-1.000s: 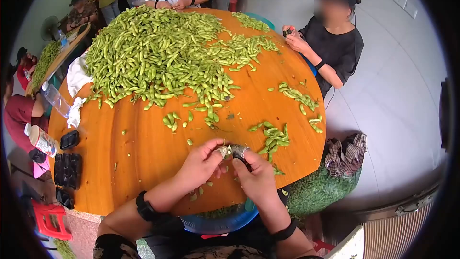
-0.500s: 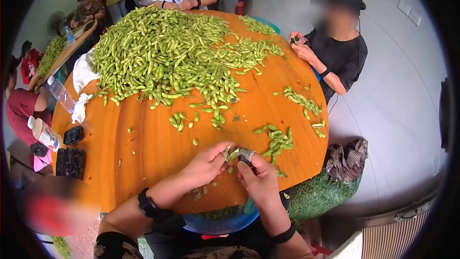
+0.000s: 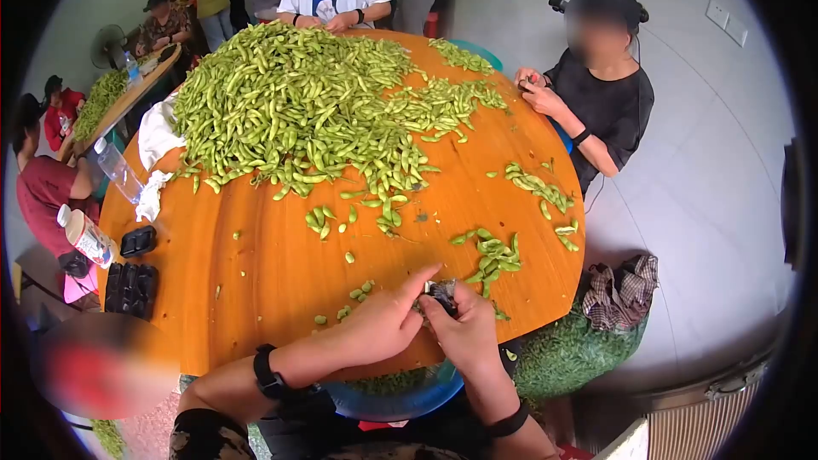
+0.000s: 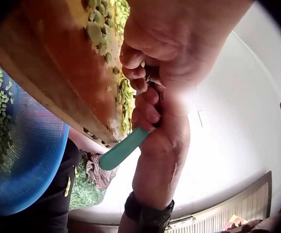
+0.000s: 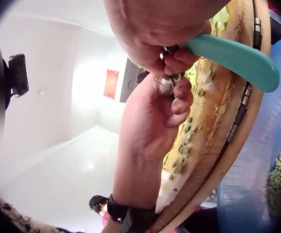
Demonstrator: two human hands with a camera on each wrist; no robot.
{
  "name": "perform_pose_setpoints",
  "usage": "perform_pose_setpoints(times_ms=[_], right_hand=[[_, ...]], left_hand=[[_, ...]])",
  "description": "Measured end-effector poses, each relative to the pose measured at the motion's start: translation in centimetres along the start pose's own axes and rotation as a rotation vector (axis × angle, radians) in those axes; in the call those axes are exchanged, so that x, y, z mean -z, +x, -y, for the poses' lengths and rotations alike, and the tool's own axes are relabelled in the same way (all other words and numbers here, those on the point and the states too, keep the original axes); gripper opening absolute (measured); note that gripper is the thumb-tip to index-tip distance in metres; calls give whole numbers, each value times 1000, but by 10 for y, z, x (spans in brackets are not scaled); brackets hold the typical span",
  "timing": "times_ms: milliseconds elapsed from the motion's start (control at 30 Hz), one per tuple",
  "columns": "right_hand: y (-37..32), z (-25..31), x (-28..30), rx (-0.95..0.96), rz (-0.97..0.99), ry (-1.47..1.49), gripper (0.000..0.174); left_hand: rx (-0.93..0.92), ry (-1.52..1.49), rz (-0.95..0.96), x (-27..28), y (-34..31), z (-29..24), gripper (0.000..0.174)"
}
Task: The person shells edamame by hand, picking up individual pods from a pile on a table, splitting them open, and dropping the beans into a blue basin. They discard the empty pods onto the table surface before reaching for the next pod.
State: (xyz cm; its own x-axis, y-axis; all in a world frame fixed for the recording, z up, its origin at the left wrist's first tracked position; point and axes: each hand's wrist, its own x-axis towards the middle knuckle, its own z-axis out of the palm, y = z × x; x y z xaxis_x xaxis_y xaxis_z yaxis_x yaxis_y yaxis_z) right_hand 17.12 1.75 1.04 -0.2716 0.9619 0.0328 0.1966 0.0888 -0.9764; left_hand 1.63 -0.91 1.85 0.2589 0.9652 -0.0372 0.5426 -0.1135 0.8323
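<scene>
In the head view, my left hand point(image 3: 383, 319) meets my right hand point(image 3: 464, 324) over the near edge of the table. The right hand grips a tool by its teal handle point(image 5: 237, 60); its working end is hidden among the fingers. A dark grey covering point(image 3: 441, 296) shows by the right thumb. The left index finger stretches past it while the other fingers curl. Between those curled fingers, the left wrist view shows a small pale bean point(image 4: 143, 63). Several shelled beans point(image 5: 184, 150) lie on the wood beside the left hand. Green soybean pods point(image 3: 494, 257) lie beyond the right hand.
A big heap of pods point(image 3: 290, 111) covers the far side of the round table point(image 3: 281, 243). Below the near edge sits a blue basket point(image 5: 242, 145) with shelled beans. Bottles point(image 3: 119, 172) and black boxes point(image 3: 132, 290) stand left. A person point(image 3: 609, 94) sits at right.
My left hand has moved right and its index finger now stretches toward the right hand. The pod seen between the hands is out of sight. Beans beside the left hand have come into view.
</scene>
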Motion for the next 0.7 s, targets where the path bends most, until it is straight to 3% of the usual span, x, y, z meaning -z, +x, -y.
perform_pose_setpoints(times_ms=[33, 100, 167, 233, 267, 333, 367, 433, 500, 700], right_hand=[[-1, 5, 0, 3, 1, 1, 12], [-4, 20, 1, -139, -41, 133, 11], [1, 8, 11, -99, -77, 113, 11], [8, -4, 29, -101, -95, 17, 8], [8, -4, 38, -98, -94, 20, 8], [9, -2, 50, 77, -124, -436, 9], [7, 3, 54, 20, -103, -404, 10], [9, -12, 60, 133, -92, -418, 10], [8, -18, 63, 248, -85, -433, 11], [4, -11, 60, 246, -41, -429, 10]], left_hand=[[31, -166, -9, -2, 1, 1, 62], [49, -224, -53, -4, 0, -1, 54], [67, -278, -99, -4, -2, 1, 48], [-84, 203, -98, -1, -8, 12, 33], [-84, 207, -99, 3, -11, 9, 33], [-380, 624, -299, 15, -17, -6, 19], [-378, 631, -299, 22, -13, -8, 19], [-162, 811, -315, 40, 0, -12, 11], [66, 611, -445, 48, 32, 1, 12], [246, 527, -455, 62, 103, 39, 22]])
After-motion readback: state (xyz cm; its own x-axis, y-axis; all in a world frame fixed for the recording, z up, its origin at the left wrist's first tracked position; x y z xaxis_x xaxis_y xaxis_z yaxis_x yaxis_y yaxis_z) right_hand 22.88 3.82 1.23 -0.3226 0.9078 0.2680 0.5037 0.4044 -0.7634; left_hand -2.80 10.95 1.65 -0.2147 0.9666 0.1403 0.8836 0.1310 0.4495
